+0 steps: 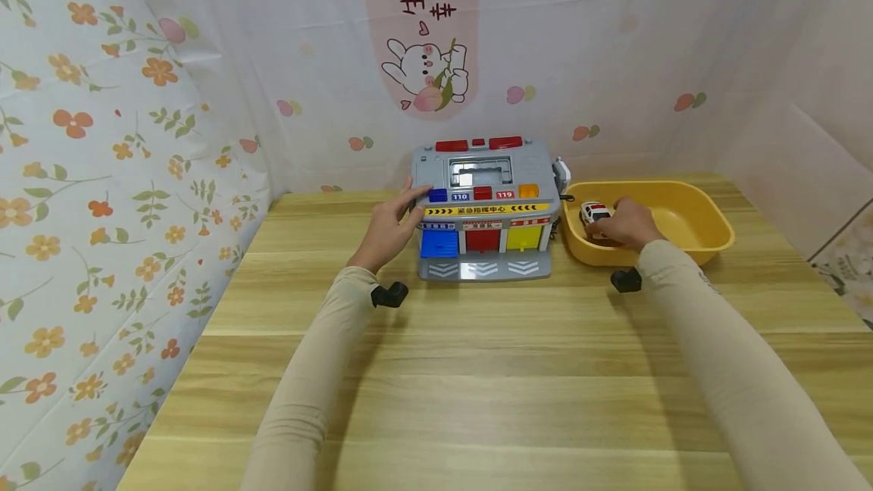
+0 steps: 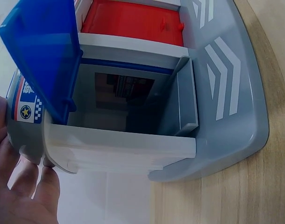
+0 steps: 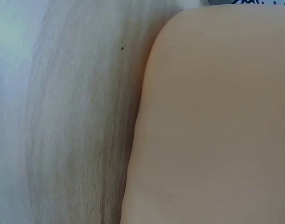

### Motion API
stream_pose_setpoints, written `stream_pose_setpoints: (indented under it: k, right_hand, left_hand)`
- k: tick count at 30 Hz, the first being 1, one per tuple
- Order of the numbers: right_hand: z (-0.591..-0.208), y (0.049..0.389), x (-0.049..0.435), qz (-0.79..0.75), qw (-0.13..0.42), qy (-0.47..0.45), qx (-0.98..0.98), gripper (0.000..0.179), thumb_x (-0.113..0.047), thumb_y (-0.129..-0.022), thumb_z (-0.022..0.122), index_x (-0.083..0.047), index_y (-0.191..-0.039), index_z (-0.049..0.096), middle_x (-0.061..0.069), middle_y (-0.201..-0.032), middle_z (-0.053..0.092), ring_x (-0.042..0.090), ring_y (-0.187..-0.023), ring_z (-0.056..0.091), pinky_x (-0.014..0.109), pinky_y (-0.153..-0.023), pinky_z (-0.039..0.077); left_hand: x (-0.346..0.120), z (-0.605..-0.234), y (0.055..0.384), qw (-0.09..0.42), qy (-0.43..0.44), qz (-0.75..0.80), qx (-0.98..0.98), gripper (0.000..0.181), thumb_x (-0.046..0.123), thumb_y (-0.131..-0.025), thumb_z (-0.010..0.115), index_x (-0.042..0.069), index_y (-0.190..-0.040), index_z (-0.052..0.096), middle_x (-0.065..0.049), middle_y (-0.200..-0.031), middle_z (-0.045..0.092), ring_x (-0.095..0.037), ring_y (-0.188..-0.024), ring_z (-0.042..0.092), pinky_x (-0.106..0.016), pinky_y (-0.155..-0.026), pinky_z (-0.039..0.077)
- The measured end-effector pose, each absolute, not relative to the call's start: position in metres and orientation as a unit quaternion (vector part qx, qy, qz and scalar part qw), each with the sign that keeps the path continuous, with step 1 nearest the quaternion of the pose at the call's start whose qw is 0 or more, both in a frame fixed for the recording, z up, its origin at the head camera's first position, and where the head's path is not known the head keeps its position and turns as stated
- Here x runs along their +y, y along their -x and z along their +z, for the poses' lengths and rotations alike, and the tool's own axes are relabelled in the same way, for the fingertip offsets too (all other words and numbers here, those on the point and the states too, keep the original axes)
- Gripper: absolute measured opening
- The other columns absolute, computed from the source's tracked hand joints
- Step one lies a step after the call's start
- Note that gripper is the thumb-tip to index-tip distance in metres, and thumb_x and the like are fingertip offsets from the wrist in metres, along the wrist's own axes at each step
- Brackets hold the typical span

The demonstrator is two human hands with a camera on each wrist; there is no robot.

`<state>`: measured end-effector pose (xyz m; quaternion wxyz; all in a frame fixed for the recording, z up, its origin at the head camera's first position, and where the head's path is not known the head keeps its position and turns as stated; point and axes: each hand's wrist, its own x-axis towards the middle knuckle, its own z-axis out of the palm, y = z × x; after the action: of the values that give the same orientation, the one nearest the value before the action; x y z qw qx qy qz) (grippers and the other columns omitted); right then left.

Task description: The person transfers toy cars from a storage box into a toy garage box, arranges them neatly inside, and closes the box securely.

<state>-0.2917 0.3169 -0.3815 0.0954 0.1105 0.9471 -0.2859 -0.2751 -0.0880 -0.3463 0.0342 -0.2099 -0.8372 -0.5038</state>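
A grey toy emergency station (image 1: 483, 173) stands near the wall, with blue, red and yellow garage doors. My left hand (image 1: 392, 226) rests on its left side, fingers extended against the upper edge and side wall. The left wrist view shows the blue door (image 2: 46, 56) swung up and the bay behind it exposed, beside the lowered red door (image 2: 133, 21). At the right, my right hand (image 1: 630, 224) reaches into a yellow basin (image 1: 716, 237) and pinches a small white toy car (image 1: 595, 211) with a red-and-dark roof. Only the basin's outer wall (image 3: 212, 116) shows in the right wrist view.
The wooden table (image 1: 477, 385) stretches in front of the station and basin. A patterned cloth (image 1: 327, 74) hangs behind them, and a floral cloth (image 1: 102, 211) hangs at the left. A white part (image 1: 562, 173) juts from the station's right side, close to the basin.
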Motion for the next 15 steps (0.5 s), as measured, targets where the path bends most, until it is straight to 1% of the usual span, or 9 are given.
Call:
stream_pose_setpoints:
  k: [2, 5, 8, 10, 12, 15]
  right_hand:
    - [-0.3818, 0.2931, 0.3183, -0.295, 0.099, -0.111, 0.944, 0.084, -0.034, -0.090, 0.067, 0.019, -0.144, 0.028, 0.040, -0.133, 0.044, 0.045, -0.111, 0.048, 0.053, -0.099, 0.048]
    - [-0.3832, 0.2957, 0.3202, -0.315, 0.103, -0.110, 0.937, 0.086, -0.035, -0.092, 0.067, 0.013, -0.150, 0.024, 0.039, -0.137, 0.043, 0.045, -0.113, 0.049, 0.050, -0.096, 0.050]
    - [-0.3837, 0.2971, 0.3221, -0.361, 0.112, -0.111, 0.919, 0.087, -0.032, -0.094, 0.065, 0.001, -0.158, 0.016, 0.037, -0.142, 0.039, 0.043, -0.114, 0.050, 0.040, -0.086, 0.055]
    - [-0.3826, 0.2966, 0.3223, -0.403, 0.116, -0.111, 0.901, 0.084, -0.028, -0.097, 0.063, -0.007, -0.161, 0.013, 0.036, -0.147, 0.036, 0.040, -0.114, 0.051, 0.031, -0.081, 0.057]
    - [-0.3816, 0.2959, 0.3221, -0.443, 0.113, -0.113, 0.882, 0.077, -0.022, -0.099, 0.060, -0.010, -0.161, 0.016, 0.036, -0.150, 0.033, 0.037, -0.113, 0.054, 0.027, -0.079, 0.058]
    - [-0.3795, 0.2943, 0.3207, -0.497, 0.101, -0.123, 0.853, 0.061, -0.015, -0.102, 0.055, -0.007, -0.157, 0.030, 0.033, -0.150, 0.035, 0.030, -0.108, 0.057, 0.025, -0.081, 0.060]
  left_hand:
    - [-0.0879, -0.3471, 0.2757, 0.033, 0.208, -0.504, -0.837, 0.041, 0.009, -0.104, 0.048, 0.006, -0.144, 0.054, -0.018, -0.165, 0.024, -0.029, -0.156, 0.020, -0.045, -0.122, 0.030]
    - [-0.0876, -0.3492, 0.2774, 0.035, 0.206, -0.504, -0.838, 0.041, 0.009, -0.104, 0.047, 0.006, -0.145, 0.053, -0.017, -0.165, 0.024, -0.028, -0.156, 0.020, -0.046, -0.123, 0.030]
    - [-0.0873, -0.3514, 0.2792, 0.036, 0.204, -0.500, -0.841, 0.041, 0.010, -0.104, 0.047, 0.007, -0.145, 0.053, -0.015, -0.165, 0.024, -0.026, -0.156, 0.020, -0.045, -0.123, 0.030]
    - [-0.0871, -0.3514, 0.2792, 0.036, 0.201, -0.500, -0.842, 0.041, 0.010, -0.104, 0.047, 0.008, -0.145, 0.053, -0.014, -0.165, 0.024, -0.024, -0.157, 0.020, -0.044, -0.123, 0.030]
    - [-0.0870, -0.3501, 0.2781, 0.035, 0.201, -0.502, -0.841, 0.041, 0.010, -0.104, 0.047, 0.008, -0.145, 0.054, -0.015, -0.165, 0.024, -0.024, -0.157, 0.020, -0.043, -0.123, 0.030]
    - [-0.0872, -0.3476, 0.2763, 0.034, 0.204, -0.507, -0.837, 0.041, 0.009, -0.104, 0.048, 0.007, -0.144, 0.054, -0.017, -0.165, 0.024, -0.026, -0.157, 0.020, -0.044, -0.123, 0.030]
